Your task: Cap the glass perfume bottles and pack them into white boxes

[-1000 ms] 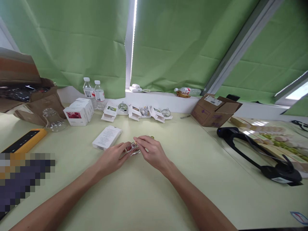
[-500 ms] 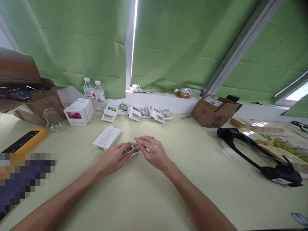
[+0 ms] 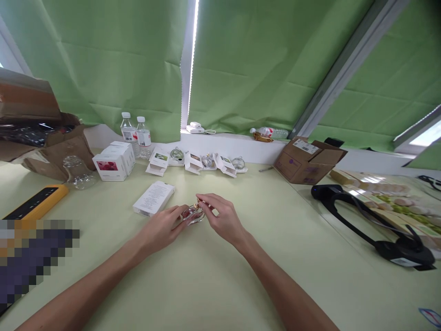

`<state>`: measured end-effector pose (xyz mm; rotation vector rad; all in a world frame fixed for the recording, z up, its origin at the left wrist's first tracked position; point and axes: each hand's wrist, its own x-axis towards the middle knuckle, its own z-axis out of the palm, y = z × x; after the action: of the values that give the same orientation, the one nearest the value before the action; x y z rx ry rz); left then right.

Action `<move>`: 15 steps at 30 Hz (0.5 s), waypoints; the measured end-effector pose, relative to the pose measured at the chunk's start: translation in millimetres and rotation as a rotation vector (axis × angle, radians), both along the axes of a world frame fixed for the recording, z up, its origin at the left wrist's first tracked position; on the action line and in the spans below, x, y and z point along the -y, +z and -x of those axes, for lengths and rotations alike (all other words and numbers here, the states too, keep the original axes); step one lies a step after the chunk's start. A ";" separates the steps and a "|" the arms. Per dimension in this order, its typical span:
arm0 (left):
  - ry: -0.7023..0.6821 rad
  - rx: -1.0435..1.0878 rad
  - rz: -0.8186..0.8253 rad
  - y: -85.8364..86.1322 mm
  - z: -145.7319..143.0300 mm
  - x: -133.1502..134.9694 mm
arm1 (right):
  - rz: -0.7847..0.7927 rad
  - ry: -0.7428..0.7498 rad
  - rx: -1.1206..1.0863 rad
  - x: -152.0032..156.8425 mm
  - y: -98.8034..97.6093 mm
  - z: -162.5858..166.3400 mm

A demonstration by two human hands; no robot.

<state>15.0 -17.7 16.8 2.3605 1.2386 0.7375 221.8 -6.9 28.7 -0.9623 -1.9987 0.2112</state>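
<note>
Low over the middle of the table, a small clear glass bottle (image 3: pixel 195 219) with red inside and a gold-coloured top lies tilted. Its left side is gripped by my left hand (image 3: pixel 161 227), fingers closed round it and partly covering it. My right hand (image 3: pixel 220 216) pinches at the gold top (image 3: pixel 196 205) with thumb and fingertips. Just behind my left hand lies a white printed box (image 3: pixel 153 198). Against the back wall are opened white boxes (image 3: pixel 193 162) and clear ornaments with round glass bodies (image 3: pixel 238 162).
To the left are white boxes (image 3: pixel 109 166), an empty clear jar (image 3: pixel 76 174), water bottles (image 3: pixel 143 137), an orange-and-black power strip (image 3: pixel 36 202) and a torn carton (image 3: pixel 48 154). A cardboard box (image 3: pixel 298 161) and a black headset-like device (image 3: pixel 351 220) stand right.
My right hand has shifted slightly right and up at the gold top, showing more of the bottle. My left hand keeps its hold.
</note>
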 end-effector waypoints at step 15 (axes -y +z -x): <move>-0.011 0.015 -0.002 0.9 -0.8 0.9 | -0.104 0.019 0.107 -3.7 -8.1 2.0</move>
<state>15.8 -18.6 17.7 2.3565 1.2185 0.7522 219.8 -3.2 20.5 -0.9057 -2.0954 0.0659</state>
